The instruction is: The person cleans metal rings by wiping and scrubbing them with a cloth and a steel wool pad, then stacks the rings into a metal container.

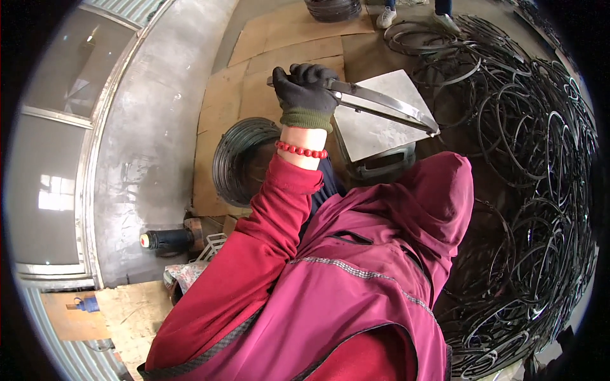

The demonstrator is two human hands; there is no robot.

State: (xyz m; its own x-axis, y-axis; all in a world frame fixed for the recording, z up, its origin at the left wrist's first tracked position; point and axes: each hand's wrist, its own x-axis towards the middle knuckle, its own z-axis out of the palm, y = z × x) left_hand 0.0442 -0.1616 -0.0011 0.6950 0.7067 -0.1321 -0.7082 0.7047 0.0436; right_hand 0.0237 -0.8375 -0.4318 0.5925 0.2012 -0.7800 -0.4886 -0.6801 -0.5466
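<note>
This is a metal workshop. A large tangled heap of dark bent steel wire rings (540,190) fills the right side, and a round coil of grey wire (238,159) lies on flattened brown cardboard sheets (286,51) spread over the bare grey concrete floor (152,140). A square steel plate table (375,120) stands among them.

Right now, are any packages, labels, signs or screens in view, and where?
No labels, signs or screens that I can make out.
Cardboard sheets: flattened, brown, on the floor beyond the gloved left hand.
Blue container: small, lower left, on a board.
</note>
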